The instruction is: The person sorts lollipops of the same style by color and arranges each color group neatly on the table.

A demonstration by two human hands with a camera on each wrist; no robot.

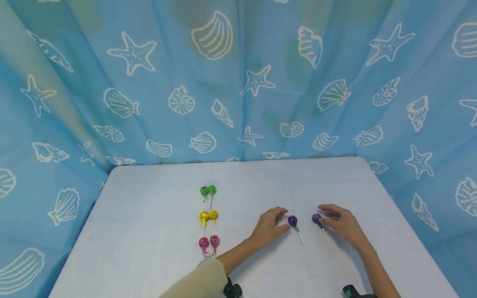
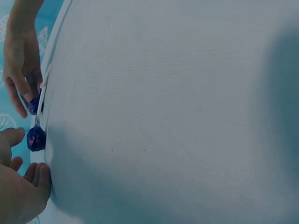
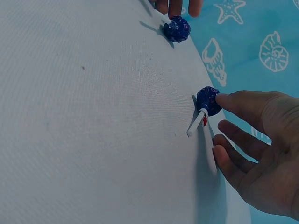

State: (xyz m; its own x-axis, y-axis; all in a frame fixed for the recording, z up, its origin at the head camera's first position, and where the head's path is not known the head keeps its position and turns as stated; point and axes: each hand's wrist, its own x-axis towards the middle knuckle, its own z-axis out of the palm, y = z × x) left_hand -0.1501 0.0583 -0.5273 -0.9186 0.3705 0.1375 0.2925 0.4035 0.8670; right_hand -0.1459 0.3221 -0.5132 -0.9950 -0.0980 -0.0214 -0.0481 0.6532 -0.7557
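Observation:
Two lollipops in purple wrappers lie on the white table [image 1: 261, 178], their white sticks pointing toward the person. My left hand [image 1: 270, 223] is just left of the left purple lollipop [image 1: 292, 221], fingers loosely bent with a gap to the candy. In the left wrist view the thumb and fingers of this hand [image 2: 23, 186] stand apart beside the wrapped ball [image 2: 36, 139]. At the other purple lollipop [image 1: 316, 219], my right hand [image 1: 340, 223] has its thumb tip against the wrapper. The right wrist view shows the remaining fingers of that hand [image 3: 266, 144] spread away from the candy [image 3: 209, 100].
Left of the hands, lollipops lie in side-by-side pairs: green [image 1: 212, 190] at the back, yellow [image 1: 213, 215] in the middle, pink [image 1: 214, 241] nearest, partly covered by the left sleeve [image 1: 201, 279]. A blue curtain [image 1: 223, 82] with shell prints hangs behind the table.

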